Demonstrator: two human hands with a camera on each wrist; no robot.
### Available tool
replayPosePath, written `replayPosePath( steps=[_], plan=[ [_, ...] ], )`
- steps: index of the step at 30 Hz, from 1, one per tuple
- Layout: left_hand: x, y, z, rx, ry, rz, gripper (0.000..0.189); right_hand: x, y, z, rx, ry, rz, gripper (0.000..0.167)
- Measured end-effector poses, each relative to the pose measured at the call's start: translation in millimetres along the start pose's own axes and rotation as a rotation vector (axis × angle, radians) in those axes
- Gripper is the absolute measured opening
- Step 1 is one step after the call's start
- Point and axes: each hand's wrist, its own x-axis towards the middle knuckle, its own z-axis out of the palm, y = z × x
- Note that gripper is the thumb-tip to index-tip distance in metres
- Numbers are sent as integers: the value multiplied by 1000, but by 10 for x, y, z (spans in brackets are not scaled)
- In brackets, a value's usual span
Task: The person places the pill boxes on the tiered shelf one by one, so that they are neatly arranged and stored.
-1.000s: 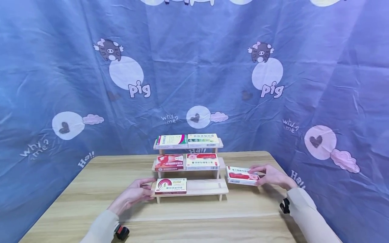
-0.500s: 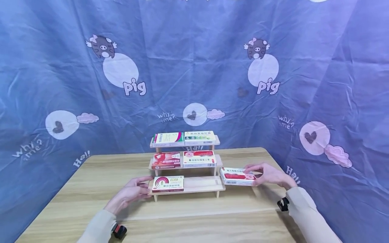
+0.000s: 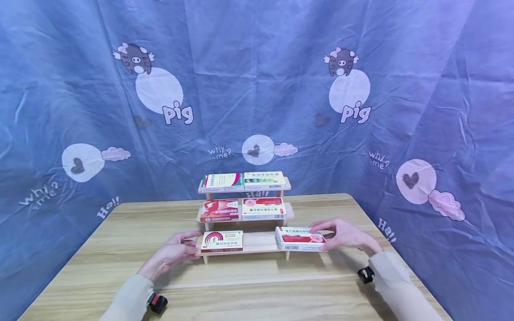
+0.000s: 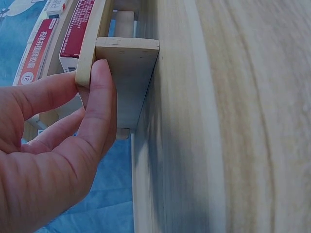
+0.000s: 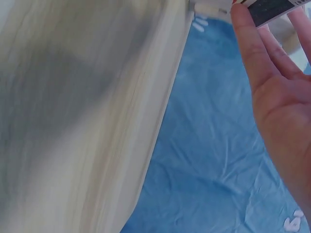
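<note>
My left hand [image 3: 169,255] pinches the left end of the lowest board of a small three-step wooden display stand [image 3: 260,242]; the left wrist view shows thumb and fingers on the board's end [image 4: 85,60]. My right hand [image 3: 342,235] grips the right end of a white and red medicine box [image 3: 299,239], which overlaps the right part of the lowest step in the head view and sits slightly askew. In the right wrist view only a corner of this box [image 5: 274,8] shows at the fingertips. Another medicine box [image 3: 222,240], with a red arc design, lies at the left of that step.
On the middle step lie a red medicine box [image 3: 219,210] and a white and red one [image 3: 263,208]. The top step bears two medicine boxes with green print, left [image 3: 222,180] and right [image 3: 263,179]. A wooden table [image 3: 225,294] carries the stand; a blue patterned curtain [image 3: 257,107] hangs behind.
My right hand has brought the white and red medicine box leftward, from beside the stand to over the right part of the lowest step. The left hand keeps its hold on the board.
</note>
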Motion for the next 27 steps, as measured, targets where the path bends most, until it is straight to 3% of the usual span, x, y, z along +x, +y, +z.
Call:
replayPosePath(
  steps=[14, 27],
  plan=[
    [-11, 2, 2, -8, 10, 2, 74, 256, -209, 292, 41, 0, 36, 52],
    [-2, -22, -1, -12, 6, 18, 73, 461, -322, 555, -16, 80, 32, 53]
  ],
)
